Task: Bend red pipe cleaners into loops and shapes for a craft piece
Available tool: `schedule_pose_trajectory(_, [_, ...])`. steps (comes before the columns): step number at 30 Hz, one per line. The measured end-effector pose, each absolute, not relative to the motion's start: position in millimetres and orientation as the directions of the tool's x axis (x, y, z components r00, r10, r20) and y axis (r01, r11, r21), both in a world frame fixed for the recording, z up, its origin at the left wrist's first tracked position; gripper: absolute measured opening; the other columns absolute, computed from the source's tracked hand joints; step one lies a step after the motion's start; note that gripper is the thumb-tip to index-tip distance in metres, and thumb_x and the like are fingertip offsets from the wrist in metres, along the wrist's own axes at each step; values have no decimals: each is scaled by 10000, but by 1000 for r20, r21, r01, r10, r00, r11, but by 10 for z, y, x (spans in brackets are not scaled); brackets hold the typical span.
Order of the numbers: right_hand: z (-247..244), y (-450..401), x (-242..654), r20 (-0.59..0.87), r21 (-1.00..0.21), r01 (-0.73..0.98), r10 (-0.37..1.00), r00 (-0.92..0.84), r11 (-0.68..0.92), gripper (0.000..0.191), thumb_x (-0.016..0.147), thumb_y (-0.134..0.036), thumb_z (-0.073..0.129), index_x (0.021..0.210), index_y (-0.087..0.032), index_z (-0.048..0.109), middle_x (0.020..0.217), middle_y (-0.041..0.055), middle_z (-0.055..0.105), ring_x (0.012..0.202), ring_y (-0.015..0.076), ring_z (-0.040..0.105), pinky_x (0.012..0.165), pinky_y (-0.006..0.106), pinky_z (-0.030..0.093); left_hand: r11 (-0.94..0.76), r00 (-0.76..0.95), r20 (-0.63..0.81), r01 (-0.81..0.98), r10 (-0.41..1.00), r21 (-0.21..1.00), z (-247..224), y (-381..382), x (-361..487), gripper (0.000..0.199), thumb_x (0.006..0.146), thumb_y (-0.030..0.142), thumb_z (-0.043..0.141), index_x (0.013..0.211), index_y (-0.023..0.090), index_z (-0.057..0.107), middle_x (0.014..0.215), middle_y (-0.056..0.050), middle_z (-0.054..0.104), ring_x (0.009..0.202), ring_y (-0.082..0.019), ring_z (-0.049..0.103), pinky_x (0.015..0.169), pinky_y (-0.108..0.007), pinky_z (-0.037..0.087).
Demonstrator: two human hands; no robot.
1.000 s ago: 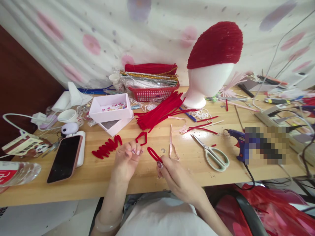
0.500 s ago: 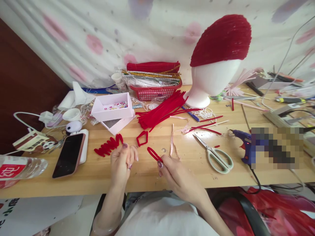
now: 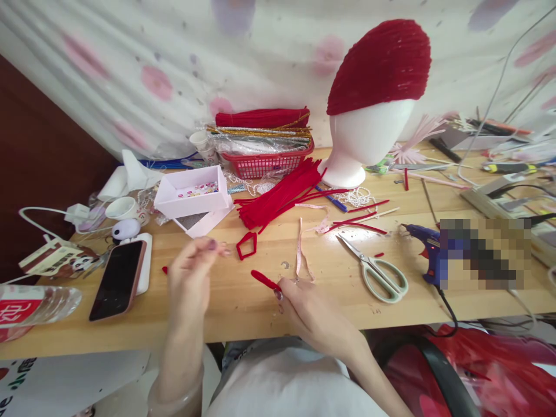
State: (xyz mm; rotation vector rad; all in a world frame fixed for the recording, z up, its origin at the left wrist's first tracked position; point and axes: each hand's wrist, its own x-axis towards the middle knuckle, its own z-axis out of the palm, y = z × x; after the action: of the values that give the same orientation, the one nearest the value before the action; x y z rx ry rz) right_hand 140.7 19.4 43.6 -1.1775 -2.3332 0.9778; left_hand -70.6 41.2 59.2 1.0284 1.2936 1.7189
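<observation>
A folded loop of red pipe cleaner [image 3: 264, 280] sticks out to the left from my right hand [image 3: 310, 310], its thumb and fingers closed on one end. My left hand [image 3: 189, 281] is raised above the table to the left, fingers curled and tips pinched together; anything between them is too small to make out. Behind it, only the edge of the red zigzag pieces [image 3: 165, 270] shows. Between my hands and farther back lies a bent red pipe cleaner shape with five sides [image 3: 247, 247]. A bundle of red pipe cleaners [image 3: 278, 194] lies beyond.
Scissors [image 3: 377, 272] and a blue glue gun [image 3: 428, 249] lie to the right. A white mannequin head [image 3: 369, 130] wears a red cap-like covering. A red basket [image 3: 269, 165], a white box of beads [image 3: 191, 194], a phone [image 3: 117, 281] and a bottle [image 3: 39, 307] are also there.
My left hand has moved left and slightly up, covering most of the red zigzag pieces. The loop in my right hand has turned and now looks narrower. The view has shifted slightly.
</observation>
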Motion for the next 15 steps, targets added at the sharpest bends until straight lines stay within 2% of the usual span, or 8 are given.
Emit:
schedule_pose_trajectory(2, [433, 197, 1418, -17, -726, 566, 812, -584, 392, 212, 970, -170, 356, 782, -216, 443, 673, 1, 486, 619, 168, 431, 604, 295, 302, -273, -471, 179, -138, 863, 952, 619, 404, -894, 295, 700, 425, 795, 575, 212, 633, 585, 24, 591, 596, -149, 553, 723, -337, 530])
schedule_pose_trajectory(6, [436, 220, 1409, -25, -717, 580, 817, -576, 387, 234, 989, -205, 332, 788, -219, 452, 671, -2, 479, 649, 176, 453, 630, 299, 312, -299, -591, 259, 32, 764, 954, 612, 236, -1277, 620, 779, 536, 709, 362, 199, 397, 406, 35, 441, 559, -142, 551, 850, -394, 540])
schedule_pose_trajectory(7, [435, 227, 1400, -33, -711, 586, 813, -582, 390, 237, 991, -212, 327, 790, -219, 452, 671, -2, 477, 647, 177, 452, 630, 301, 309, -250, -618, 257, 100, 743, 963, 595, 177, -1340, 527, 746, 509, 753, 406, 198, 498, 471, 32, 542, 623, -153, 602, 873, -390, 538])
schedule_pose_trajectory(8, [433, 233, 1389, -43, -702, 594, 808, -588, 394, 238, 992, -222, 323, 791, -219, 451, 673, -1, 476, 643, 176, 448, 625, 302, 305, -180, -631, 244, 165, 736, 970, 577, 120, -1383, 302, 691, 439, 820, 574, 211, 661, 637, 30, 677, 754, -173, 656, 910, -380, 529])
schedule_pose_trajectory(9, [430, 239, 1376, -52, -691, 602, 803, -594, 401, 238, 992, -232, 321, 792, -218, 449, 675, 0, 474, 639, 176, 444, 619, 302, 299, -126, -633, 239, 218, 736, 968, 560, 68, -1405, 250, 637, 372, 867, 815, 246, 744, 812, 32, 745, 871, -191, 680, 935, -373, 523])
schedule_pose_trajectory(10, [428, 245, 1363, -57, -679, 608, 797, -601, 410, 237, 992, -240, 320, 793, -217, 447, 678, 2, 474, 637, 177, 441, 615, 303, 295, -73, -631, 225, 257, 742, 964, 546, 25, -1408, 463, 603, 313, 888, 1037, 284, 729, 951, 29, 763, 942, -202, 686, 938, -363, 526])
schedule_pose_trajectory(12, [425, 253, 1341, -53, -666, 611, 789, -612, 429, 237, 989, -243, 319, 790, -215, 444, 683, 8, 480, 636, 178, 438, 609, 303, 290, 16, -609, 175, 294, 773, 956, 526, -27, -1370, 585, 594, 285, 880, 1150, 278, 698, 976, -1, 776, 882, -206, 716, 816, -317, 576])
schedule_pose_trajectory(15, [427, 260, 1334, -46, -687, 591, 786, -616, 423, 235, 981, -225, 326, 780, -213, 446, 685, 14, 494, 633, 178, 445, 604, 302, 293, 158, -584, 65, 322, 809, 933, 501, -20, -1268, 305, 622, 338, 833, 893, 211, 777, 705, -12, 758, 534, -151, 655, 411, -205, 479])
